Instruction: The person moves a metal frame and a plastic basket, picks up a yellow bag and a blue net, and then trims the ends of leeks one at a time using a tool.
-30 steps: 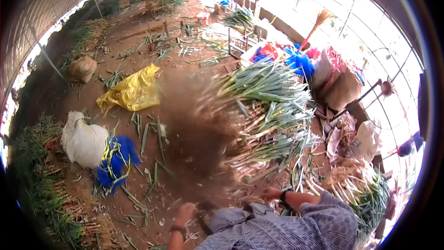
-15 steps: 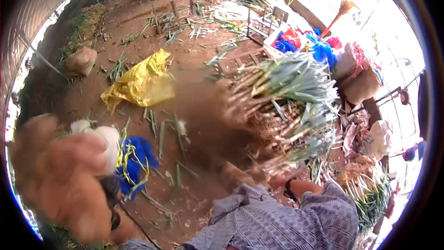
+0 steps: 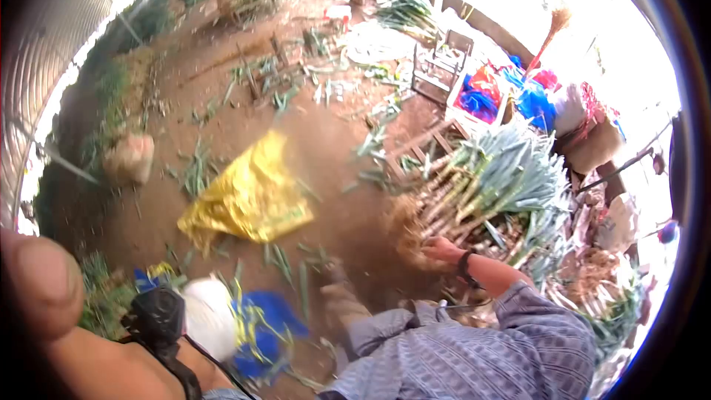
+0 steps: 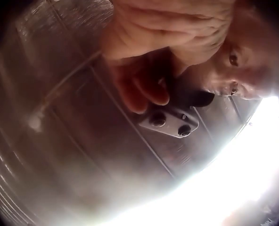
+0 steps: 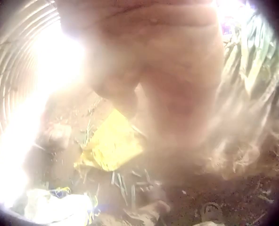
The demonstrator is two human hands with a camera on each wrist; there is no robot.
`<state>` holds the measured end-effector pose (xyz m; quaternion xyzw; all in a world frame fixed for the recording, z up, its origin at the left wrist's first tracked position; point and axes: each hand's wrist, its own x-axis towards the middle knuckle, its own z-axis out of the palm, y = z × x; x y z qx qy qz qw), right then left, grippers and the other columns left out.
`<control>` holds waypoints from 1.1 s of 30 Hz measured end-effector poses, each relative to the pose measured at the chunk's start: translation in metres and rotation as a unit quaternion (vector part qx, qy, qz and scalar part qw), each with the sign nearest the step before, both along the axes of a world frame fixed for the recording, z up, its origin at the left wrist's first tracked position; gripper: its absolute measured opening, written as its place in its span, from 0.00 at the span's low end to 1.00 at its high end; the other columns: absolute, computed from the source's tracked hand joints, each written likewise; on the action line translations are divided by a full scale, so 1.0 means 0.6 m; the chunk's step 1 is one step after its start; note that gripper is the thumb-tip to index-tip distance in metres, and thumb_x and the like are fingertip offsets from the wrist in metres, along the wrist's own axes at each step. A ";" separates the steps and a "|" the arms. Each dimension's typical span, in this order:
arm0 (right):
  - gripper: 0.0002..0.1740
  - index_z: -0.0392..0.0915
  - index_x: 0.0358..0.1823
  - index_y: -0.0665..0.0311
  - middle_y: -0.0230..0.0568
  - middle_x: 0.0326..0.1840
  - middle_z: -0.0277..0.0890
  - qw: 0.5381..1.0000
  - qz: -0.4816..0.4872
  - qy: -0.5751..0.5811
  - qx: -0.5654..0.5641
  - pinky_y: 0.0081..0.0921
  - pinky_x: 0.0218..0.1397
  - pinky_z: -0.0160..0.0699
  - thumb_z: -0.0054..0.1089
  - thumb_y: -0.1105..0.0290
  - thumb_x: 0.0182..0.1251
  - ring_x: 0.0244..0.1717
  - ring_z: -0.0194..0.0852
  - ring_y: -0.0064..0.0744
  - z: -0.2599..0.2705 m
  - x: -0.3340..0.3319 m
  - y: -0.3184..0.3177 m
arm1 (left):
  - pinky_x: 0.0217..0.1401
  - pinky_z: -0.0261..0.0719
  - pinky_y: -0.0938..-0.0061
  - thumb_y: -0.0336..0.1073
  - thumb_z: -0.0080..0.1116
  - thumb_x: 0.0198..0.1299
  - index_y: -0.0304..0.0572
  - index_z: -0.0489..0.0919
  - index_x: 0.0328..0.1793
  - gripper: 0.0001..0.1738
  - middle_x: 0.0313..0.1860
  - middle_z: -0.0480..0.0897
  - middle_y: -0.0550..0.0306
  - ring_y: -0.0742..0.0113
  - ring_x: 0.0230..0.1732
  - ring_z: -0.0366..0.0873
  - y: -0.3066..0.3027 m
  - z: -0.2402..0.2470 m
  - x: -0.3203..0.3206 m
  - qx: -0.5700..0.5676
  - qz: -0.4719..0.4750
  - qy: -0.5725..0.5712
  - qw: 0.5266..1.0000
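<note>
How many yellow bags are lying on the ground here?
1. The yellow bag lies crumpled on the bare soil, left of the piled green onions. Others may be hidden.

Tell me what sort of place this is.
Probably a farm shed for sorting or bundling green onions or leeks: long, pale-stemmed plants with green leaves lie piled on a brown earth floor, green leaf scraps are strewn about, and grey ribbed sheeting curves along one side.
</note>
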<state>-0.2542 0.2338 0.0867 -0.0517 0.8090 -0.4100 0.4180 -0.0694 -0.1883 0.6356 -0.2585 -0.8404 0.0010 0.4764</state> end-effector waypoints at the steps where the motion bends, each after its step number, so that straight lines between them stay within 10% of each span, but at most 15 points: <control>1: 0.15 0.82 0.37 0.67 0.34 0.26 0.79 0.998 0.017 0.048 0.026 0.25 0.24 0.76 0.61 0.59 0.66 0.24 0.77 0.24 0.010 -0.040 -0.037 | 0.45 0.78 0.68 0.48 0.49 0.68 0.27 0.76 0.48 0.24 0.44 0.81 0.45 0.57 0.40 0.79 -0.030 0.000 -0.022 -0.007 -0.008 0.007 1.000; 5: 0.15 0.82 0.40 0.66 0.32 0.26 0.79 0.984 -0.172 0.002 -0.047 0.23 0.26 0.74 0.59 0.60 0.68 0.25 0.75 0.21 -0.041 -0.082 -0.085 | 0.46 0.78 0.67 0.46 0.49 0.68 0.28 0.77 0.48 0.22 0.44 0.80 0.45 0.57 0.41 0.79 -0.134 0.014 -0.122 0.005 -0.021 0.007 1.000; 10: 0.14 0.81 0.37 0.63 0.32 0.23 0.77 0.979 -0.022 -0.123 0.160 0.25 0.23 0.74 0.61 0.58 0.64 0.22 0.75 0.26 -0.047 -0.066 -0.122 | 0.47 0.77 0.67 0.43 0.49 0.68 0.29 0.77 0.47 0.20 0.44 0.80 0.46 0.57 0.42 0.79 -0.247 0.028 -0.315 0.006 -0.087 0.013 0.996; 16: 0.11 0.82 0.28 0.64 0.33 0.26 0.81 0.954 -0.154 -0.225 0.123 0.26 0.28 0.79 0.61 0.63 0.61 0.26 0.79 0.25 -0.061 -0.102 -0.204 | 0.48 0.77 0.67 0.41 0.49 0.68 0.30 0.77 0.45 0.17 0.44 0.80 0.46 0.56 0.43 0.78 -0.300 0.031 -0.604 0.004 -0.177 0.000 0.984; 21: 0.18 0.83 0.28 0.67 0.50 0.26 0.81 0.988 -0.055 -0.058 0.133 0.37 0.33 0.80 0.58 0.57 0.57 0.30 0.82 0.42 -0.131 -0.329 -0.257 | 0.50 0.76 0.66 0.38 0.49 0.67 0.31 0.78 0.45 0.15 0.44 0.80 0.46 0.56 0.44 0.78 -0.260 0.031 -0.883 0.042 -0.199 -0.060 0.977; 22: 0.20 0.84 0.29 0.68 0.54 0.28 0.82 0.984 -0.013 0.004 0.180 0.39 0.36 0.81 0.57 0.56 0.55 0.33 0.82 0.45 -0.090 -0.406 -0.277 | 0.50 0.76 0.66 0.38 0.49 0.67 0.31 0.78 0.44 0.15 0.44 0.80 0.46 0.55 0.44 0.78 -0.246 -0.003 -0.945 0.082 -0.185 -0.120 0.972; 23: 0.22 0.84 0.33 0.69 0.57 0.31 0.82 0.981 0.021 0.035 0.188 0.41 0.42 0.81 0.55 0.54 0.55 0.36 0.83 0.47 -0.230 -0.459 -0.276 | 0.48 0.75 0.72 0.32 0.50 0.67 0.33 0.78 0.43 0.09 0.41 0.81 0.52 0.63 0.43 0.77 -0.243 -0.074 -1.001 0.169 -0.134 -0.203 0.955; 24: 0.23 0.83 0.33 0.69 0.58 0.30 0.81 0.981 -0.130 0.035 0.140 0.43 0.44 0.81 0.55 0.54 0.55 0.36 0.82 0.50 -0.120 -0.536 -0.313 | 0.47 0.75 0.72 0.32 0.52 0.67 0.32 0.77 0.47 0.09 0.44 0.80 0.53 0.65 0.41 0.77 -0.253 -0.130 -1.057 0.266 -0.154 -0.389 0.868; 29: 0.20 0.83 0.32 0.68 0.55 0.33 0.82 0.968 -0.229 0.103 -0.026 0.40 0.41 0.79 0.58 0.54 0.56 0.35 0.82 0.50 -0.054 -0.855 -0.405 | 0.50 0.77 0.75 0.38 0.58 0.64 0.39 0.80 0.56 0.17 0.49 0.83 0.55 0.67 0.45 0.80 -0.368 -0.555 -1.218 0.002 0.014 -0.622 0.783; 30: 0.20 0.82 0.33 0.67 0.54 0.34 0.82 0.960 -0.256 0.101 -0.045 0.40 0.41 0.78 0.58 0.54 0.57 0.36 0.82 0.50 -0.051 -0.891 -0.416 | 0.54 0.78 0.69 0.39 0.59 0.64 0.39 0.82 0.51 0.15 0.48 0.84 0.51 0.60 0.49 0.81 -0.406 -0.672 -1.241 0.128 -0.057 -0.724 0.676; 31: 0.20 0.82 0.34 0.67 0.54 0.34 0.82 0.952 -0.281 0.101 -0.063 0.40 0.42 0.78 0.59 0.54 0.57 0.36 0.82 0.49 -0.036 -0.926 -0.428 | 0.49 0.81 0.70 0.40 0.59 0.64 0.37 0.81 0.52 0.16 0.47 0.85 0.53 0.62 0.46 0.83 -0.460 -0.825 -1.253 0.051 -0.103 -0.718 0.687; 33: 0.20 0.82 0.36 0.66 0.53 0.35 0.83 0.949 -0.292 0.110 -0.049 0.40 0.42 0.78 0.60 0.54 0.57 0.37 0.82 0.48 -0.046 -0.997 -0.436 | 0.40 0.83 0.70 0.41 0.58 0.65 0.37 0.81 0.52 0.17 0.45 0.85 0.54 0.64 0.42 0.83 -0.443 -0.881 -1.280 0.188 0.027 -0.861 0.472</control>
